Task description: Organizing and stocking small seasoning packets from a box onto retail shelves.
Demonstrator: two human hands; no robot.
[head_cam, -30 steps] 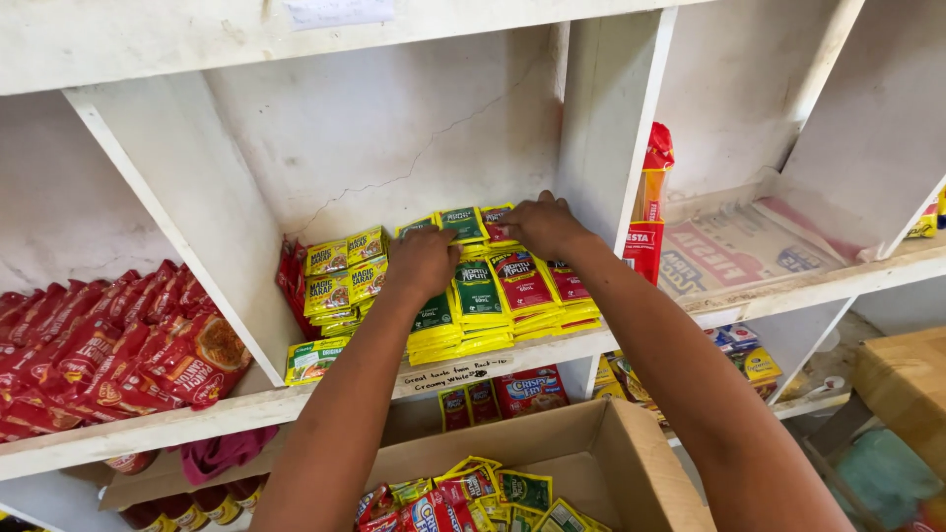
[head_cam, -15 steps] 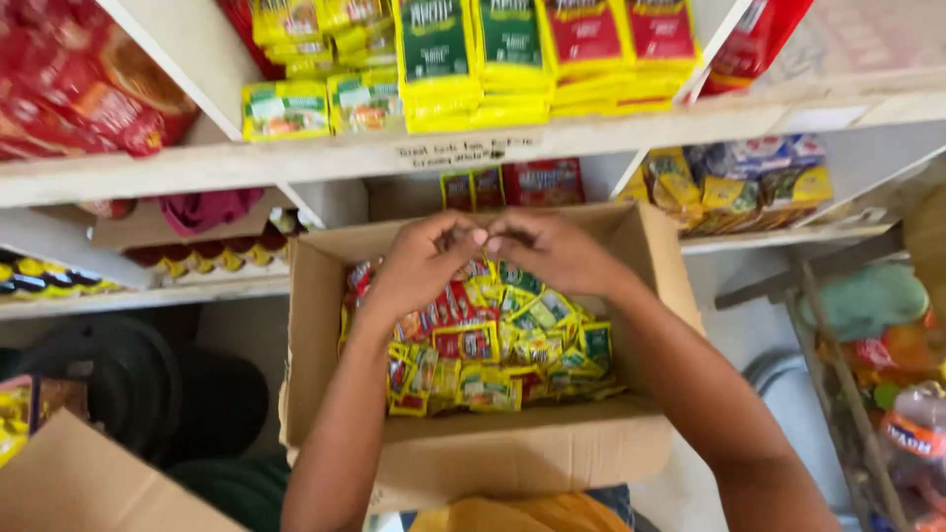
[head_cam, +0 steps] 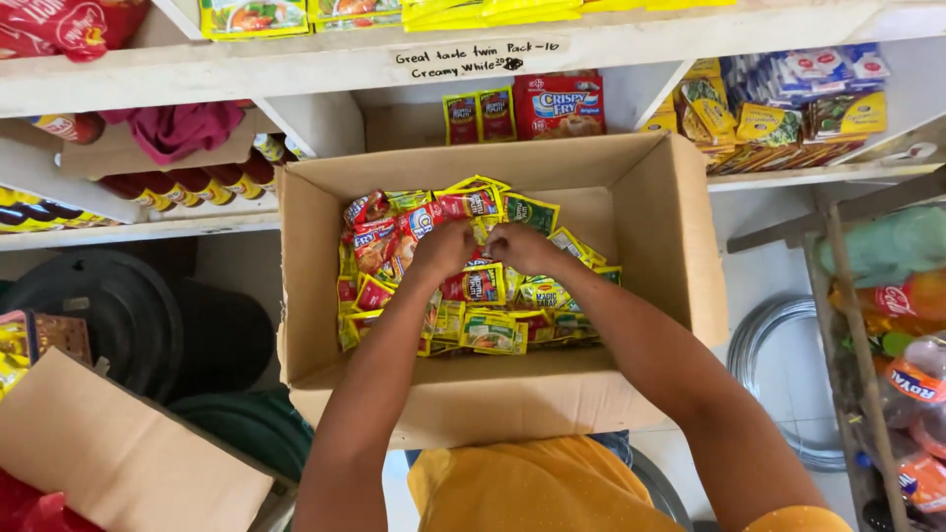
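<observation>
An open cardboard box (head_cam: 690, 246) sits in front of me on my lap, below the white shelves. A loose pile of small red, yellow and green sachets (head_cam: 493, 330) covers its bottom. My left hand (head_cam: 443, 248) and my right hand (head_cam: 520, 246) are both down in the box, knuckles up and almost touching over the middle of the pile. Their fingers are curled onto sachets at the top of the heap. The fingertips are hidden under the hands.
White wooden shelves (head_cam: 296, 64) run across the top, with more sachets (head_cam: 778, 118) at the right and red bottles (head_cam: 187, 182) at the left. A second cardboard box (head_cam: 118, 453) and dark round tubs (head_cam: 128, 315) are at lower left. Drink bottles (head_cam: 907, 384) stand in a rack at far right.
A second ago both hands rested on the packet stacks on the upper shelf. They have come down into the box, and the view has tilted down with them.
</observation>
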